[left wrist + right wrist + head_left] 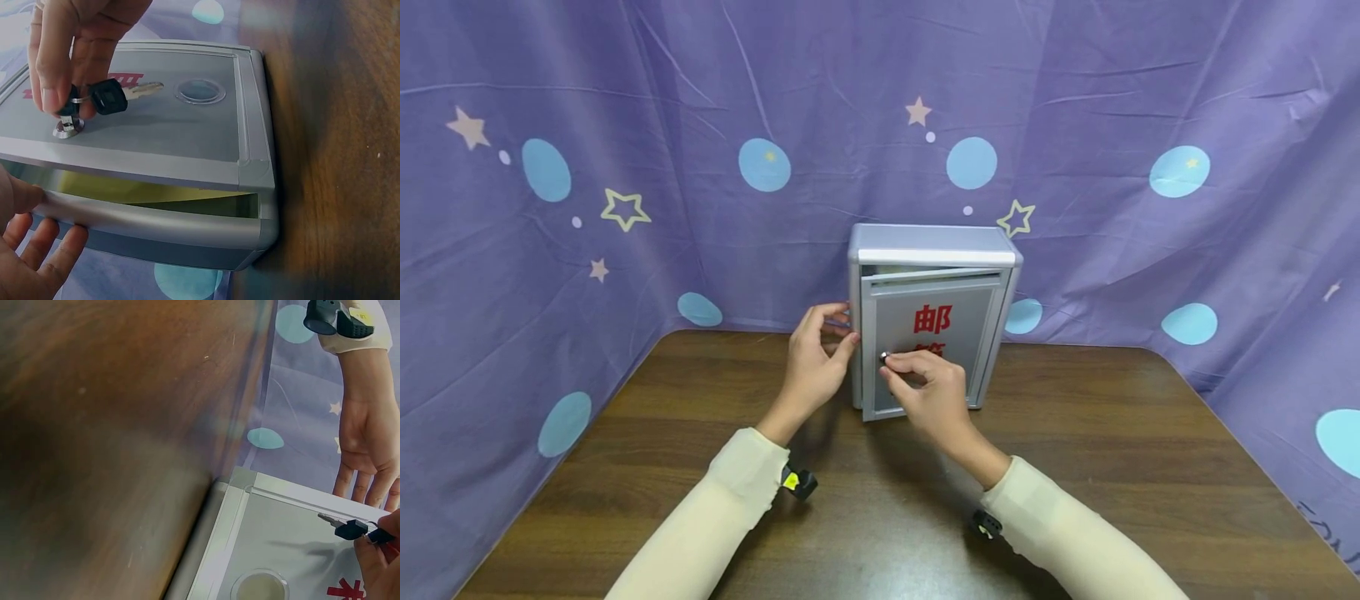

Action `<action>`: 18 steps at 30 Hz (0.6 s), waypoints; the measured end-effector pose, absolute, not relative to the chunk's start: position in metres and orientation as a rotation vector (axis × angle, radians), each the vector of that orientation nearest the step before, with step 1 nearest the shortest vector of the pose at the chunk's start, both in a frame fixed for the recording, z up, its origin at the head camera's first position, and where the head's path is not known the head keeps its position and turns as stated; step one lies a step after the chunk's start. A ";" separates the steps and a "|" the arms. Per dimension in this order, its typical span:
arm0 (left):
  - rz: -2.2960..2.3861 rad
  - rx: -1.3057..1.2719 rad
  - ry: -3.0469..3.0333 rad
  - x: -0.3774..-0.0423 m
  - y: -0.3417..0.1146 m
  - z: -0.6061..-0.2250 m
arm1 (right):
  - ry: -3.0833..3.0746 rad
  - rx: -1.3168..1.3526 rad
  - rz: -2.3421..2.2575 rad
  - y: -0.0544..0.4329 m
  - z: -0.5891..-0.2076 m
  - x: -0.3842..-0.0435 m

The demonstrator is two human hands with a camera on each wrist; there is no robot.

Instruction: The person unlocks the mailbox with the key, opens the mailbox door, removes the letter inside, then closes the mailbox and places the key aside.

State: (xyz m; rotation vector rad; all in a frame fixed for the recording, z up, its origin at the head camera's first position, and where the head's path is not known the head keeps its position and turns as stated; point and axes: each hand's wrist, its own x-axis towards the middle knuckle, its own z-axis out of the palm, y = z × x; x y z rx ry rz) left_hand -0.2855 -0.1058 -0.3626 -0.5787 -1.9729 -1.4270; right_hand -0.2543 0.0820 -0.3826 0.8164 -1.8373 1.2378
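Backdrop: purple curtain (850, 67), dots and stars, behind the table (1112, 433) and at its sides.
Letter box: grey box (936, 237), upright on the table, towards its far edge.
Door: grey door (892, 312), ajar along its left edge; through the gap we see a yellow item (125, 187), its kind unclear to us.
In the way: right hand (936, 396), covering part of the red lettering in our head view.
Keys: one at the lock (67, 129); a second key (109, 97) on the same ring.
Right hand: reaching across the door, thumb and fingers pinching the first key.
Left hand (816, 358): apart from the right, fingers extended, touching the box's left side.
Sleeves: pale, two.
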 end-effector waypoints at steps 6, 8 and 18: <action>-1.432 -0.574 -1.972 -0.285 -0.105 -0.362 | -1.858 0.856 1.212 0.089 -0.380 -0.248; -1.438 -0.575 -1.967 -0.285 -0.105 -0.362 | -1.864 0.870 1.207 0.091 -0.380 -0.246; -1.429 -0.574 -1.976 -0.284 -0.106 -0.362 | -1.863 0.931 1.248 0.101 -0.381 -0.238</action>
